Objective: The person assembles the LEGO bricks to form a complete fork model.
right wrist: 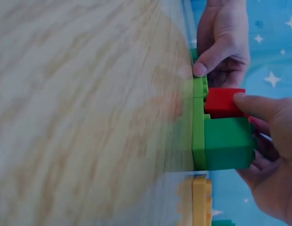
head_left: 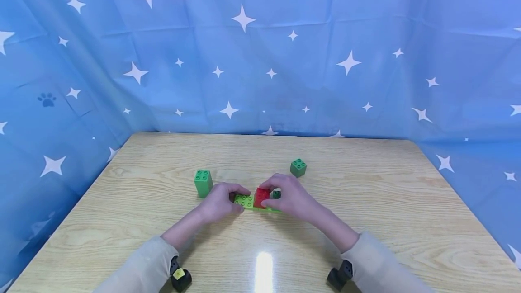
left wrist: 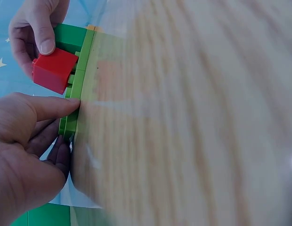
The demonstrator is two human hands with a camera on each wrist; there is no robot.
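A low light-green studded base (head_left: 244, 201), made of flat bricks end to end, lies on the table. My left hand (head_left: 220, 202) holds its left end between thumb and fingers. Over the middle of the base, my right hand (head_left: 290, 197) pinches a red toy brick (head_left: 261, 198). That brick looks tilted against the studs in the left wrist view; whether it is pressed down I cannot tell. A dark green brick (right wrist: 228, 142) sits on the base's right end, beside the red one, mostly hidden by my right hand in the head view.
A tall green block (head_left: 203, 183) stands left of my left hand. Farther back on the right is a smaller dark green brick (head_left: 298, 167). An orange studded piece (right wrist: 199, 200) lies past the base's right end. A blue star-patterned cloth (head_left: 260, 58) hangs behind the wooden table (head_left: 366, 184).
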